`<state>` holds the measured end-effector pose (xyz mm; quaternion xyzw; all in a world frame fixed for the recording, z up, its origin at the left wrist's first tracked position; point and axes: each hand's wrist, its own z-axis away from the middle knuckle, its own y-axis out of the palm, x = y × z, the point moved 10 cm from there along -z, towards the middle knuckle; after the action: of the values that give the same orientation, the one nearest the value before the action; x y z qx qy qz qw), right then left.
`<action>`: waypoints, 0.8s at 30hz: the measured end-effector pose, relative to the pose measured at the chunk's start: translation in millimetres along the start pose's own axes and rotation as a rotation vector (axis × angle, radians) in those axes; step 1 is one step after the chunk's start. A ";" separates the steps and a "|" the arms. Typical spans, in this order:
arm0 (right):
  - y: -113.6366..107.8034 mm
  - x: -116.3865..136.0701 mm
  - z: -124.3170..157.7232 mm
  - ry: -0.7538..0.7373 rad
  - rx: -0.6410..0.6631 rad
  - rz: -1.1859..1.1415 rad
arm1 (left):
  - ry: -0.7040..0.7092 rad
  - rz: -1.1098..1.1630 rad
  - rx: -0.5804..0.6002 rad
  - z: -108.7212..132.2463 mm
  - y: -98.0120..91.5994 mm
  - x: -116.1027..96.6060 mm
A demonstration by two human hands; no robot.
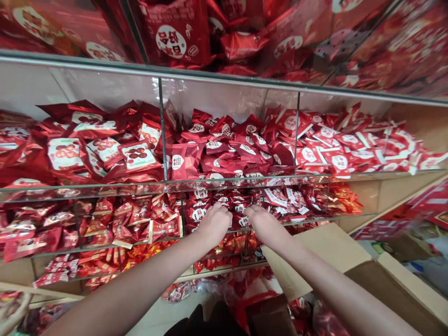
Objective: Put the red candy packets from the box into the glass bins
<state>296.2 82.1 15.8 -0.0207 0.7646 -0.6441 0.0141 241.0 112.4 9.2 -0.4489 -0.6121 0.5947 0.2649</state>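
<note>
Both my arms reach into the middle bin of a glass-fronted shelf full of small red snack packets [224,200]. My left hand [214,223] is knuckles up, its fingers curled down into the packets. My right hand [263,223] lies beside it, fingers also tucked down among the packets and hidden. What either hand holds cannot be made out. The glass front edge [196,233] of the bin runs just under my wrists.
Glass dividers [161,130] split the shelves into bins of red packets above, left and right. An open cardboard box [353,266] stands at the lower right under my right forearm. More red packets fill the lower tier and the floor area below.
</note>
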 end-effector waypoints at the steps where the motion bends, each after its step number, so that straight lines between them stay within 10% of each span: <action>1: 0.3 5.6 -1.3 -0.028 0.009 0.037 | 0.000 -0.022 0.006 0.4 -0.6 -0.1; 15: -5.0 20.1 -6.3 -0.168 0.065 0.198 | 0.049 -0.249 0.049 -3.5 4.9 -8.4; 21: -54.9 -26.2 81.9 -0.062 0.009 -0.287 | 0.126 -0.284 0.080 -3.0 2.1 -10.9; 24: -32.8 -69.0 151.3 0.230 0.187 -0.376 | 0.147 -0.292 0.052 3.3 -6.9 -18.8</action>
<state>372.8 -68.9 22.1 -0.0880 0.6808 -0.7015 -0.1914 245.2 95.2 19.3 -0.3905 -0.6343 0.5310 0.4040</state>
